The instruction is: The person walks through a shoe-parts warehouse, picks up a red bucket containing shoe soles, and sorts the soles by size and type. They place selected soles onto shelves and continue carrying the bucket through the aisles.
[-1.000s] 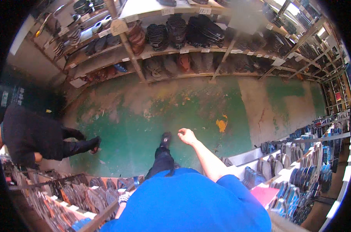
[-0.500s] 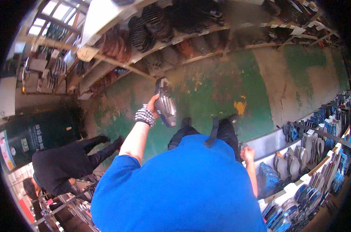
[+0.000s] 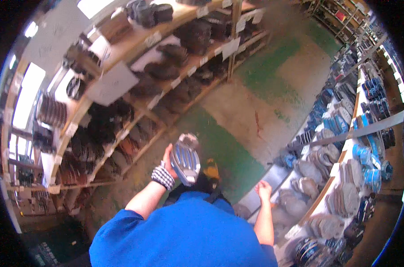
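My left hand [image 3: 170,163], with a black-and-white checked band at its wrist, is closed around the side of a grey slotted sole-shaped piece [image 3: 185,161]. The piece is long and rounded, with several pale ridges along its face, and is held up in front of my body. Its exact kind I cannot make out. Lower at the right, my right hand [image 3: 264,190] hangs with its fingers loosely curled and nothing visible in them. It is nearest to the white shelf beside me, apart from the pieces there.
Tall wooden shelves [image 3: 155,101] with dark and brown stacked pieces run along the left. At the right, a long rack holds grey stacked pieces [image 3: 344,189] and blue pieces [image 3: 372,171]. A worn green and brown floor [image 3: 237,149] runs between them, with more shelving at the far end.
My view has turned right along the aisle, and the co-worker has gone out of sight. My left hand still holds the slotted piece, now nearer my body with its ridged face showing more.
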`<state>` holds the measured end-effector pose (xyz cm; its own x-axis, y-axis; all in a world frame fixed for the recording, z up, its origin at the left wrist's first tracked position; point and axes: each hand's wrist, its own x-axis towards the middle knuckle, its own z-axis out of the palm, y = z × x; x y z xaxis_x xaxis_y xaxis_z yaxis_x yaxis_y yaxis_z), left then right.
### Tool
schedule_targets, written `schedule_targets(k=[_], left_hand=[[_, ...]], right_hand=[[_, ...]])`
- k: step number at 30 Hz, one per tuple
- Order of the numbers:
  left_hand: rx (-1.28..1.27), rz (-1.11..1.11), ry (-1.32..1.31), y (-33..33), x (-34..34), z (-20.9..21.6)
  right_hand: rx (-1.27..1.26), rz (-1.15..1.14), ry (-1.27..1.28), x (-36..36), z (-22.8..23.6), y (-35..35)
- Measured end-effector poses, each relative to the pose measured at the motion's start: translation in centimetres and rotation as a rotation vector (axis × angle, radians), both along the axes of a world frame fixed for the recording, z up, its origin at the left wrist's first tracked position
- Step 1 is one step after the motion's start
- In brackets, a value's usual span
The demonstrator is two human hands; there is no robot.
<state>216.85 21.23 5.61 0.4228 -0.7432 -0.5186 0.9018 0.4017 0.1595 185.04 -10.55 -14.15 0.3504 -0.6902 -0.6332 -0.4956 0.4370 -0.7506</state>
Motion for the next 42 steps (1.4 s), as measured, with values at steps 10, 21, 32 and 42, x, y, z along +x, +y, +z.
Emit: schedule_targets(k=[10,21,32,42], left_hand=[[0.136,-0.237,0.150,-23.1,9.3,-3.8],[0.071,-0.416,0.112,-48.4,22.4,-1.5],[0.108,-0.263,-0.119,-75.1,28.6,-6.7],[-0.015,-0.299,-0.090,-108.7,35.8,-0.5]], right_hand=[[0.226,0.254,0.114,8.7,0.9,-11.8],[0.178,-0.202,0.234,10.5,0.9,-32.3],[0.381,-0.488,0.177,18.0,-4.2,-61.8],[0.221,-0.203,-0.275,45.2,6.6,-100.8]])
